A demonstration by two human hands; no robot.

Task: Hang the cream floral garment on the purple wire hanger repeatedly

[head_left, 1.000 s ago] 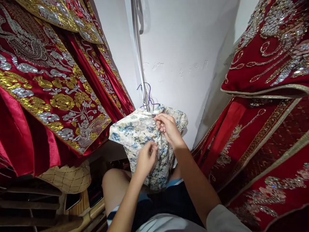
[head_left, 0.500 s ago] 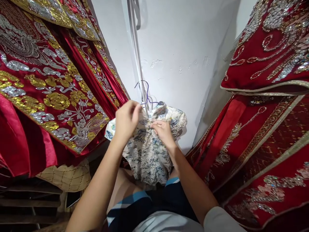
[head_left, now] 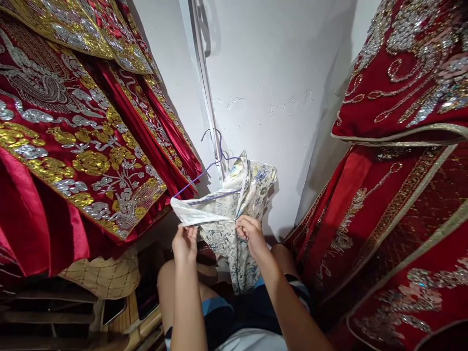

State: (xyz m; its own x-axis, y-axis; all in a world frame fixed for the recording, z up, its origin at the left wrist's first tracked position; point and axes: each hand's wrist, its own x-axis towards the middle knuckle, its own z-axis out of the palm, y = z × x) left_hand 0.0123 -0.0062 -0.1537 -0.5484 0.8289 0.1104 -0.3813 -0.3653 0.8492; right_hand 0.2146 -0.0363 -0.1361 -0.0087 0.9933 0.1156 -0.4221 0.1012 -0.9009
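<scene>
A white garment with a blue and green print (head_left: 219, 239) hangs in front of me on a purple wire hanger (head_left: 195, 179). Its left shoulder is pulled open and down, so the hanger's left arm shows bare. My left hand (head_left: 185, 243) grips the lower edge of the opened left part, fingers bent behind the cloth. My right hand (head_left: 250, 234) pinches the front edge near the middle, fingers closed. The right shoulder still sits over the hanger, and the lower part hangs down between my knees.
Red garments with gold and silver embroidery (head_left: 87, 161) hang at the left, beaded red ones (head_left: 347, 214) at the right. Behind is a white wall (head_left: 270, 68) with a metal rail (head_left: 203, 73). A phone-like dark object (head_left: 114, 310) lies low at the left, beside slatted wood.
My left hand has moved down from the collar area, and the garment's left side has come open, baring the purple hanger arm. My right hand has moved slightly down, still at the front edge.
</scene>
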